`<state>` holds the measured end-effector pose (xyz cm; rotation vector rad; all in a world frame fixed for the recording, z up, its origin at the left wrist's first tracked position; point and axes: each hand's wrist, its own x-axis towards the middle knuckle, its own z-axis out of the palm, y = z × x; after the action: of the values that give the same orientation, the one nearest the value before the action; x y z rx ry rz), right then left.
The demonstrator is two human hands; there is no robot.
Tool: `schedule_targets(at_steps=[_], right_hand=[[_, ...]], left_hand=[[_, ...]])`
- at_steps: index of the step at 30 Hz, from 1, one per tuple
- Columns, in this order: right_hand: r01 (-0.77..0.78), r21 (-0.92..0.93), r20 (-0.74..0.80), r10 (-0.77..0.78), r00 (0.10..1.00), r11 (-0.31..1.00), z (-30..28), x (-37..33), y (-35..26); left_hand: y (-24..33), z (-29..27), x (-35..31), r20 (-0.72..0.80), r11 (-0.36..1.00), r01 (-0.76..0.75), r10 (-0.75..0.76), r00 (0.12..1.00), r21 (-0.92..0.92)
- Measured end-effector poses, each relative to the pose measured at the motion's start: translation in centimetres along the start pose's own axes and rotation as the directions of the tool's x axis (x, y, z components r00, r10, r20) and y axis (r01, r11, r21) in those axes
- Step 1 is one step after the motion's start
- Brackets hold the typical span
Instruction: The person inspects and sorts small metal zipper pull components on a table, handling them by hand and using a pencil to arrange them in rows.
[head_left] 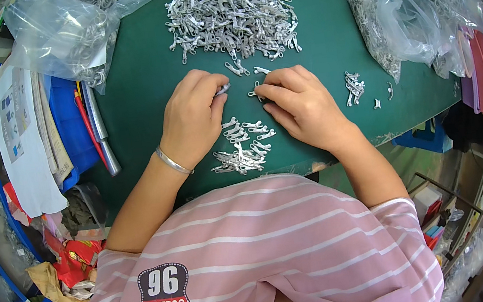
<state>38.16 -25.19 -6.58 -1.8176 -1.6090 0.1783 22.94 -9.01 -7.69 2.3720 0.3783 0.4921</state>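
Observation:
Between the thumb and forefinger of my left hand (pixel 192 118) a small silver metal clasp piece (pixel 222 89) is pinched, partly hidden by the fingers. My right hand (pixel 308 104), its fingers curled, has its fingertips at another clasp piece (pixel 254 93) on or just over the table. Two loose pieces (pixel 237 68) lie just beyond, between my hands and a large heap of the same silver pieces (pixel 229 17). Nearer to me, several pieces lie in loose rows (pixel 249 129) and a small pile (pixel 239 158).
The green tabletop (pixel 136 61) carries clear bags of metal rings (pixel 69 42) at the far left and more bags (pixel 407 13) at the right. A small group of pieces (pixel 354 87) lies right of my right hand. A blue tray (pixel 68 123) with papers and pens stands left.

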Motion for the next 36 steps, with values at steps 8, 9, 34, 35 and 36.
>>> schedule_targets(at_steps=[8,9,34,35,36], right_hand=[[0.006,-0.087,-0.106,-0.015,0.994,0.996,1.6,3.1,0.0],[-0.007,-0.116,-0.142,-0.01,0.99,0.993,2.4,3.7,0.0],[0.16,-0.319,0.045,-0.154,0.987,0.934,0.9,4.4,1.2],[0.168,-0.324,0.04,-0.164,0.986,0.931,0.9,4.2,1.2],[0.148,-0.262,0.035,-0.144,0.989,0.954,1.0,4.0,1.0]], left_hand=[[0.7,-0.7,-0.5,-0.03,0.999,0.038,-0.038,0.999,-0.004],[0.7,-0.5,-0.5,-0.034,1.0,0.02,-0.019,0.999,0.024],[0.8,-0.6,-1.6,0.015,0.997,-0.08,0.08,0.997,-0.01],[0.7,-0.6,-1.6,0.019,0.997,-0.079,0.079,0.997,-0.009],[0.7,-0.6,-1.6,0.023,0.997,-0.077,0.077,0.997,-0.009]])
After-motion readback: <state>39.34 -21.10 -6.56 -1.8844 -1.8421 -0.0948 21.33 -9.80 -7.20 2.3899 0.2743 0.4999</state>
